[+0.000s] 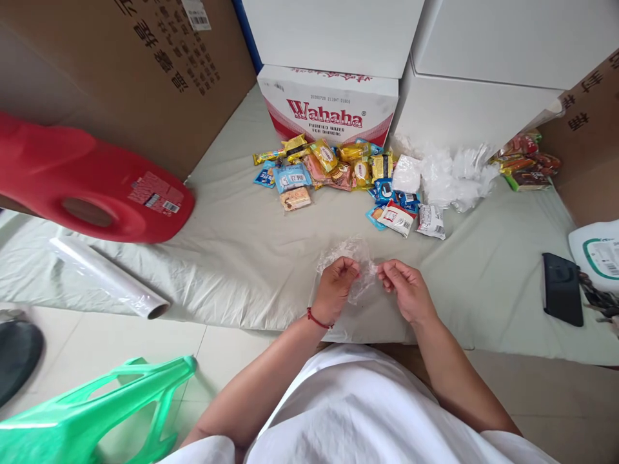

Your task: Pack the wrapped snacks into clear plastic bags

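Between my two hands is a crumpled clear plastic bag [356, 290], low over the pale green cloth [232, 258]. My left hand [337, 288], with a red cord on the wrist, pinches the bag near its middle. The fingertips of my right hand [403, 287] are pinched on the bag's right edge. Beyond the hands lies a heap of wrapped snacks [333, 164] in yellow, blue and pink packets. Nearest to my hands are a red and white packet [398, 219] and a white packet [431, 222]. A pile of clear plastic bags [457, 174] sits to their right.
A Wahaba-style red and white water carton [329, 106] and white boxes [483, 109] stand at the back. Left are a red jug [97, 180] and a plastic film roll [109, 274]. A phone [562, 289] lies right. A green stool [97, 412] is on the floor.
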A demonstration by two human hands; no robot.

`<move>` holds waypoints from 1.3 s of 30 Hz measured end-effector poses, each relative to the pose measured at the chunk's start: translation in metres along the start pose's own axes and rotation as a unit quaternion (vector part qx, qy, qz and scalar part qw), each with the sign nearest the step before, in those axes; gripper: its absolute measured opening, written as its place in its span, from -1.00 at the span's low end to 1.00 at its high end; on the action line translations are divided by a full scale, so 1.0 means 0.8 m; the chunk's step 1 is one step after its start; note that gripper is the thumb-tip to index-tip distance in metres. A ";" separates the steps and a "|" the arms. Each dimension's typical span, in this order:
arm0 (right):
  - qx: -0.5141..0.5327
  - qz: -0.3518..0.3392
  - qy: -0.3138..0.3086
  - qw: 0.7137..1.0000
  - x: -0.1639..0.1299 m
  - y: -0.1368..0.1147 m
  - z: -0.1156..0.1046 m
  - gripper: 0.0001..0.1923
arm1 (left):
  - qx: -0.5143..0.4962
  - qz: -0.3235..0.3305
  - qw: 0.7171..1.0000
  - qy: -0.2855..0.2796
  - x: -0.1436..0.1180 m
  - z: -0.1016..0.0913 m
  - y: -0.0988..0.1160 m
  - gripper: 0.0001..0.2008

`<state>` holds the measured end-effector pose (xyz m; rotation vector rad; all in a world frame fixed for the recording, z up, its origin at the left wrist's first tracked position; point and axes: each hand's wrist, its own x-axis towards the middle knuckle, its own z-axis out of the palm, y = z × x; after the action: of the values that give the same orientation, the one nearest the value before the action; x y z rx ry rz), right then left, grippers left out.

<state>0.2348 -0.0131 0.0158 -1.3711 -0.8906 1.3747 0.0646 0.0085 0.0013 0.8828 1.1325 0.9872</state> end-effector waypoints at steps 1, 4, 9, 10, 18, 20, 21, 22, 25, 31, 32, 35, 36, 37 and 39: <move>0.029 0.019 0.020 0.999 0.004 -0.001 0.000 -0.52 | 0.008 0.002 1.000 0.001 0.000 0.000 -0.001 -0.68; 0.060 0.076 0.065 0.993 0.023 -0.005 0.002 -0.45 | 0.031 0.010 0.999 -0.011 -0.002 0.001 -0.004 -0.70; 0.047 0.116 -0.007 0.992 0.045 -0.017 0.007 -0.55 | 0.033 -0.001 0.999 -0.002 -0.005 0.001 0.000 -0.67; 0.055 0.113 -0.024 0.992 0.045 -0.019 0.008 -0.56 | 0.024 -0.010 1.000 0.008 -0.005 0.001 0.001 -0.65; 0.022 0.043 -0.075 0.996 0.022 -0.014 0.032 -0.62 | -0.038 -0.026 0.999 0.014 -0.001 0.006 0.017 -0.58; 0.018 0.030 -0.050 0.998 0.019 -0.012 0.034 -0.63 | -0.062 -0.020 0.997 0.032 0.001 0.008 0.017 -0.60; 0.024 0.027 -0.033 0.999 0.019 -0.012 0.034 -0.63 | -0.072 -0.018 0.996 0.045 0.001 0.007 0.017 -0.61; 0.034 0.025 -0.018 0.999 0.019 -0.012 0.033 -0.64 | -0.082 -0.016 0.995 0.059 0.002 0.007 0.016 -0.62; 0.077 0.024 0.021 0.997 0.021 -0.013 0.026 -0.64 | -0.113 -0.008 0.989 0.096 0.001 0.000 0.018 -0.61; 0.158 0.028 0.079 0.984 0.023 -0.016 0.014 -0.65 | -0.158 -0.009 0.981 0.109 -0.006 -0.021 0.027 -0.60; 0.173 0.032 0.085 0.981 0.023 -0.017 0.012 -0.66 | -0.164 -0.012 0.980 0.110 -0.008 -0.025 0.028 -0.61; 0.229 0.045 0.090 0.968 0.022 -0.019 0.008 -0.69 | -0.181 -0.017 0.977 0.108 -0.011 -0.034 0.027 -0.63; 0.251 0.050 0.087 0.963 0.022 -0.019 0.006 -0.70 | -0.187 -0.017 0.976 0.106 -0.012 -0.038 0.027 -0.64; 0.274 0.056 0.082 0.957 0.022 -0.019 0.005 -0.72 | -0.192 -0.015 0.976 0.105 -0.013 -0.041 0.027 -0.66; 0.315 0.067 0.076 0.944 0.023 -0.018 0.002 -0.75 | -0.199 -0.017 0.974 0.103 -0.015 -0.047 0.028 -0.68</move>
<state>0.2365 0.0083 0.0246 -1.0258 -0.2145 1.4626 0.0223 0.0071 0.0176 0.4447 1.0651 1.2458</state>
